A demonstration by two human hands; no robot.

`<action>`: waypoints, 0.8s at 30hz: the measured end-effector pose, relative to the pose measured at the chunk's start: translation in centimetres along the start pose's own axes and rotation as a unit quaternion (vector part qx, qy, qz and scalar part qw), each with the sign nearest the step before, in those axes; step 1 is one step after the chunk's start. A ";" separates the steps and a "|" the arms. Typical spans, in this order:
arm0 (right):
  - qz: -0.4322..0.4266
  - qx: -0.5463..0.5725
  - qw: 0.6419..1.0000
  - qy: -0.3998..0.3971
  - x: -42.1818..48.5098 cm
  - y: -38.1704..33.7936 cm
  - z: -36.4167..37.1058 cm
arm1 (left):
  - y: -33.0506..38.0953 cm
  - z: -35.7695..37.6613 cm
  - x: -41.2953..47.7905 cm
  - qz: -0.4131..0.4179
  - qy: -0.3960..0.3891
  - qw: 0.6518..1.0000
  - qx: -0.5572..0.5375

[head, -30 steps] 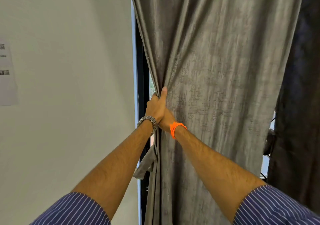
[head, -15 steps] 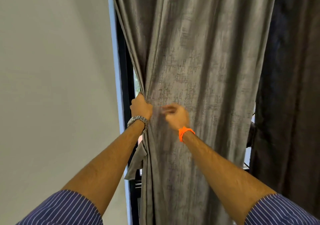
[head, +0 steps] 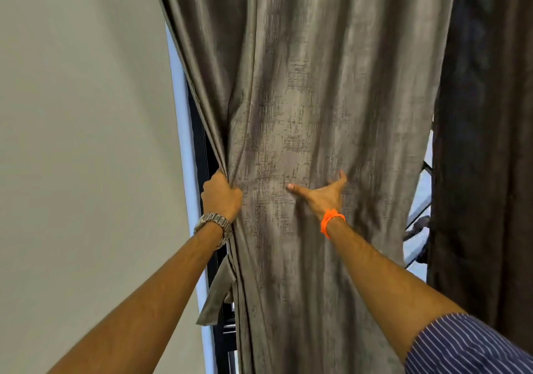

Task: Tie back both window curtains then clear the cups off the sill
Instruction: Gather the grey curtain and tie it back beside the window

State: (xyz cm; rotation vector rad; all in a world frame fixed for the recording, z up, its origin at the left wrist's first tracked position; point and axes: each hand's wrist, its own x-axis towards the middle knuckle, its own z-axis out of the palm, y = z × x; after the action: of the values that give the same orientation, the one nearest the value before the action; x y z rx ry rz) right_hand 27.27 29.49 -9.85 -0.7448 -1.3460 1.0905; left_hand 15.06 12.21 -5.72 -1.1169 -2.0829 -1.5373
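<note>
Head view, the only one supplied. The grey, slubbed-weave fabric curtain point(head: 302, 114) hangs in front of the window, filling the middle of the frame. The left hand point(head: 220, 196), wearing a metal link watch point(head: 213, 223), is clenched on the curtain's left edge, the grip bunching the cloth into tight vertical folds; this appears to serve as an anchor so the gathered edge does not slide along. The right hand point(head: 324, 195), with an orange band point(head: 331, 221) at the wrist, lies spread flat against the curtain's face, fingers apart and closed on nothing; in my judgement it is set to sweep the loose width toward the left. A short strip of matching grey fabric point(head: 216, 293) hangs just below the left hand beside the dark window frame point(head: 202, 148); likely the tie-back, not yet wrapped. A second, darker brown curtain point(head: 484, 143) hangs at the right, loose and untied. No cups, sill or other containers are in view; their contents cannot be assessed. The task stands at its first stage.
</note>
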 end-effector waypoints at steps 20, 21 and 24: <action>-0.017 -0.007 1.000 -0.002 1.7 0.5 -2.7 | 0.3 0.3 -0.8 -0.007 0.045 0.998 0.040; -0.019 0.002 0.999 -0.032 1.7 0.3 -2.4 | 0.5 0.3 -0.9 -0.003 0.047 0.998 0.043; -0.050 0.009 0.999 -0.011 1.2 -0.8 -1.2 | 0.8 0.2 -1.0 0.007 0.050 0.998 0.049</action>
State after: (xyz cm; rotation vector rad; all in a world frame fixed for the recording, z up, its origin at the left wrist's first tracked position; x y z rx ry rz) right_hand 28.43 30.53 -8.80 -0.6458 -1.3766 1.0326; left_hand 16.30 12.10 -5.94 -0.9963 -2.0567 -1.4367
